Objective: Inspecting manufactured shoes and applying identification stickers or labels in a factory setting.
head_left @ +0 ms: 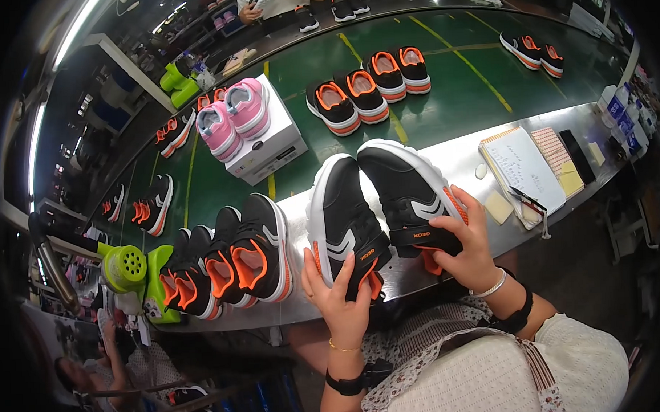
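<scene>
A black sneaker [342,213] with a white sole and orange lining is gripped near its heel by my left hand [340,289]. My right hand [471,246] grips the heel end of a matching sneaker [405,185]. Both shoes are raised side by side over the metal table edge, toes pointing away from me, tops and straps facing me. Their toes almost meet. Left of them, several black sneakers [252,252] with orange linings stand in a row on the table.
A pink pair of sneakers [248,107] sits on a white shoebox [274,153]. More black and orange shoes [359,96] stand on the green conveyor belt [457,85]. A green fan-like device [125,267] is at left, a notebook [521,170] at right. Another person's hand [250,12] shows across the belt.
</scene>
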Motion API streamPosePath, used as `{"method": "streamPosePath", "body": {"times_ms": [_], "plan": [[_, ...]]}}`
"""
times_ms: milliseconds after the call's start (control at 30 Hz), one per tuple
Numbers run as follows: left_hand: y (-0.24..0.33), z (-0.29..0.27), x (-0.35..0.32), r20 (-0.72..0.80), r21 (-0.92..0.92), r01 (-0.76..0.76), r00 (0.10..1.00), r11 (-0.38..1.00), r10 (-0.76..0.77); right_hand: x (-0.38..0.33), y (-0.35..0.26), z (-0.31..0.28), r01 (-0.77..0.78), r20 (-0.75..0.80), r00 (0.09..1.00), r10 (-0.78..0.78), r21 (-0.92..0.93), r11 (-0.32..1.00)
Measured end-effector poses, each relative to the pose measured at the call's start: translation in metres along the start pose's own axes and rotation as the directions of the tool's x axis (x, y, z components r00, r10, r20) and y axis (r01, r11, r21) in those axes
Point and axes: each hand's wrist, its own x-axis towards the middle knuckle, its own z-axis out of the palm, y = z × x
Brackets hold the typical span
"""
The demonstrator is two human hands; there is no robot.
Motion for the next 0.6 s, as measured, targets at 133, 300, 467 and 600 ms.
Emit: {"method": "streamPosePath", "body": {"times_ms": [133,300,467,600], "plan": [[0.003,-0.003,0.0,0.022,0.065,0.015,1.0,0.998,-0.016,0.0,-0.003,0.003,-0.023,0.008,1.0,0.023,-0.016,1.0],[0.006,-0.004,-0.002,0.014,0.11,0.051,0.998,0.993,-0.053,0.0,-0.007,0.006,-0.034,0.02,0.999,0.035,-0.058,0.998],[0.005,-0.004,0.0,-0.008,0.102,0.051,0.999,0.993,-0.051,0.0,-0.01,0.008,-0.034,0.044,0.998,0.038,-0.099,0.995],[0.008,-0.007,0.002,-0.005,0.127,0.064,0.998,0.99,-0.064,-0.001,-0.013,0.011,-0.005,0.068,0.998,0.015,-0.156,0.988]]}}
